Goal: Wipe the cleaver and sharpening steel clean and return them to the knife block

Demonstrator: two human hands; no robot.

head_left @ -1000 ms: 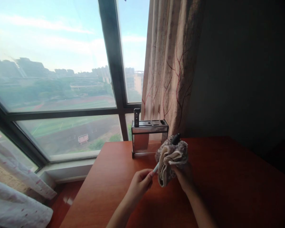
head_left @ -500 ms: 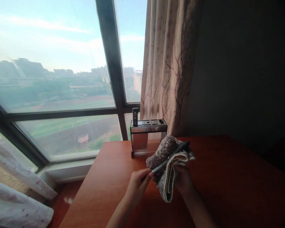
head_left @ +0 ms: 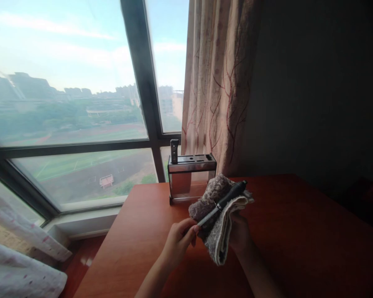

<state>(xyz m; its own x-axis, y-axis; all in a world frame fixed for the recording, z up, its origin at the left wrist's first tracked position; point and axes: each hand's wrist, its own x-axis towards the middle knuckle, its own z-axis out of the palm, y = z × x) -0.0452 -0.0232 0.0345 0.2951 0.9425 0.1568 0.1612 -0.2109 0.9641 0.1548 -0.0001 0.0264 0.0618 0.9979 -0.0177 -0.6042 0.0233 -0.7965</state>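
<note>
My left hand (head_left: 182, 238) pinches the pale metal end of what looks like a sharpening steel (head_left: 225, 200), between thumb and fingers. Its black handle points up and to the right, with a thin ring where handle and shaft meet. A folded grey fluffy cloth (head_left: 216, 192) with a pale lining wraps partly around the shaft and lies under the handle. My right hand (head_left: 239, 231) grips the cloth from behind and below, its fingers mostly hidden by the folds. Both hands are raised over the reddish-brown table (head_left: 149, 223).
Behind the cloth, a clear-sided knife block (head_left: 191, 167) stands near the table's far edge, one black-handled knife (head_left: 174, 151) upright in its left slot. A patterned curtain (head_left: 217, 82) hangs beyond it. Large windows (head_left: 71, 103) fill the left side, with a white curtain (head_left: 21, 269) lower left.
The steel has rolled or shifted within the cloth, so its black handle and ring now show more fully. Both hands keep their hold; the whole view has drifted slightly.
</note>
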